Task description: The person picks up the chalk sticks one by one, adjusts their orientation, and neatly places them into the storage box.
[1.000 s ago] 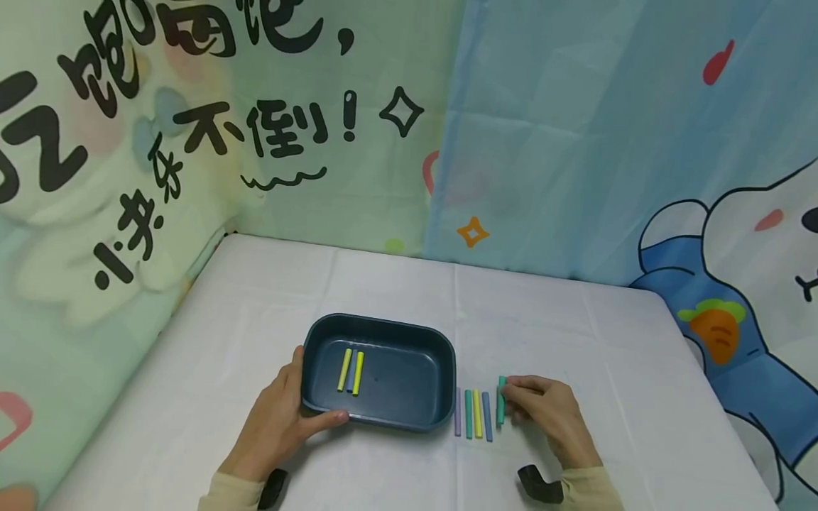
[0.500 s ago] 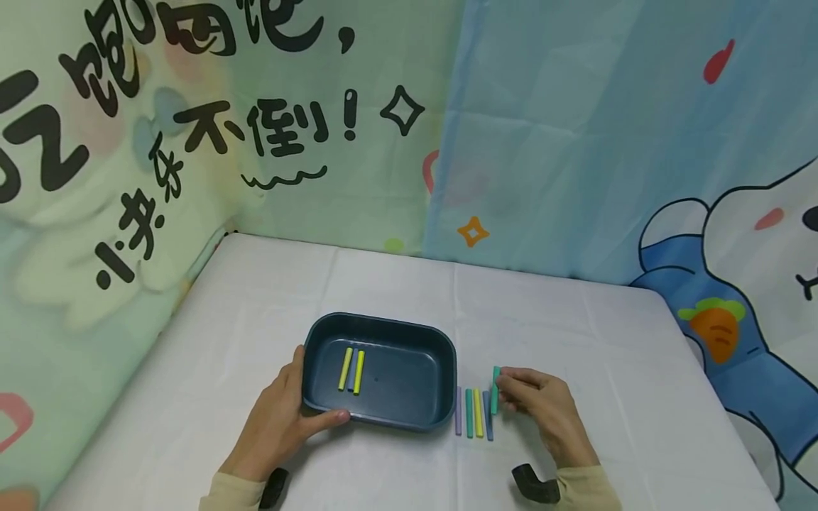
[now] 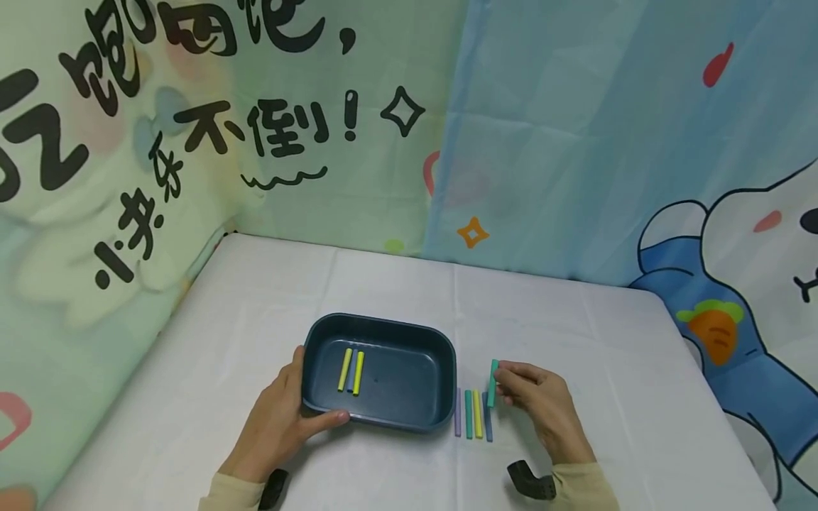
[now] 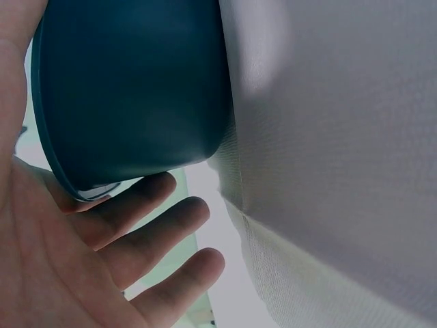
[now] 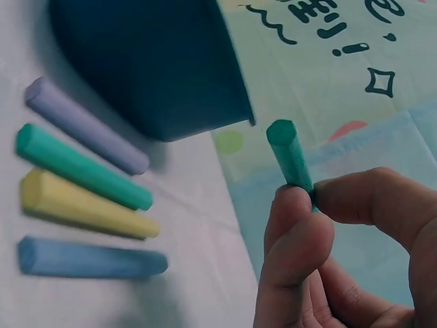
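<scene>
My left hand (image 3: 275, 419) holds the near left corner of a dark blue tray (image 3: 409, 376), thumb along the near rim and fingers at the left end. In the left wrist view several fingers (image 4: 167, 225) stretch past the tray's wall. Inside lie a yellow chalk (image 3: 345, 369), a blue chalk (image 3: 351, 375) and another yellow chalk (image 3: 358, 373). Right of the tray, my right hand (image 3: 540, 404) pinches a green chalk (image 5: 290, 150) between thumb and fingertips, raised above the table with its end sticking out.
Beside the tray's right end lie a purple chalk (image 3: 457, 419), a second green chalk (image 3: 469, 415), a yellow stick (image 3: 478, 415) and a blue stick (image 3: 488, 422) in a row. White cloth covers the table (image 3: 562, 341); printed curtains (image 3: 543, 142) hang behind and to the left.
The right hand has lifted the green chalk and moved it slightly left and away from the person, beside the row's blue stick. Left hand and tray stay in place.
</scene>
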`<action>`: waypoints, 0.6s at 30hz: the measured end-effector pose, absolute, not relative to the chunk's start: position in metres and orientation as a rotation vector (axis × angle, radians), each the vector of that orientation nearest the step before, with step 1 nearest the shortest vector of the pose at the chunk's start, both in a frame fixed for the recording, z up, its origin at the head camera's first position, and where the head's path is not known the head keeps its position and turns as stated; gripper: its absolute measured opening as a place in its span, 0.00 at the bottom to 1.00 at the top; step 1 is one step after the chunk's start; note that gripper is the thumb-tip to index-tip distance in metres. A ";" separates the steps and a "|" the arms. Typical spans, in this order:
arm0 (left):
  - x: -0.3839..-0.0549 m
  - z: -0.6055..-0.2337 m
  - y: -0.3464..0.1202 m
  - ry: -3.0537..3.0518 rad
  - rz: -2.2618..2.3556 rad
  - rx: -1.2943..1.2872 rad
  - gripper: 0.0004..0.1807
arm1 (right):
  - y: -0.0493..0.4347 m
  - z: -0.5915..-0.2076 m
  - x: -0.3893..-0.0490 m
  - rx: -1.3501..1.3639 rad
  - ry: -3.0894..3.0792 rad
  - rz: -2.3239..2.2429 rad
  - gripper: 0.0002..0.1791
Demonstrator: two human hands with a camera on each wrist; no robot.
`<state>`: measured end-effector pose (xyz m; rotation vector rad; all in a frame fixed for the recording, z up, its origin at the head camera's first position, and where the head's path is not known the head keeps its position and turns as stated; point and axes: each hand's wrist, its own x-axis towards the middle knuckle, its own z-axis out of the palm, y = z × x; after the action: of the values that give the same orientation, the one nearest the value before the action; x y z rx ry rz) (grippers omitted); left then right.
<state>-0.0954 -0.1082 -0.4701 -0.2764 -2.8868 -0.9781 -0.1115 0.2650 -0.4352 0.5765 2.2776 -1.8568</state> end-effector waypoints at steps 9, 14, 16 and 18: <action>-0.096 -0.470 -0.108 -2.892 -0.985 -0.271 0.69 | 0.256 -0.426 -0.119 0.555 2.290 -1.902 0.28; -0.096 -0.470 -0.109 -2.883 -0.962 -0.287 0.68 | 0.255 -0.432 -0.120 0.511 2.287 -1.923 0.30; -0.096 -0.470 -0.109 -2.881 -0.967 -0.284 0.68 | 0.253 -0.433 -0.119 0.500 2.284 -1.928 0.29; -0.096 -0.470 -0.109 -2.884 -0.971 -0.278 0.69 | 0.249 -0.431 -0.119 0.496 2.287 -1.940 0.29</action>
<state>-0.0957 -0.1086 -0.4699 -0.2778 -2.8836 -0.9709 -0.1193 0.2491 -0.4313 0.4957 2.2868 -1.9398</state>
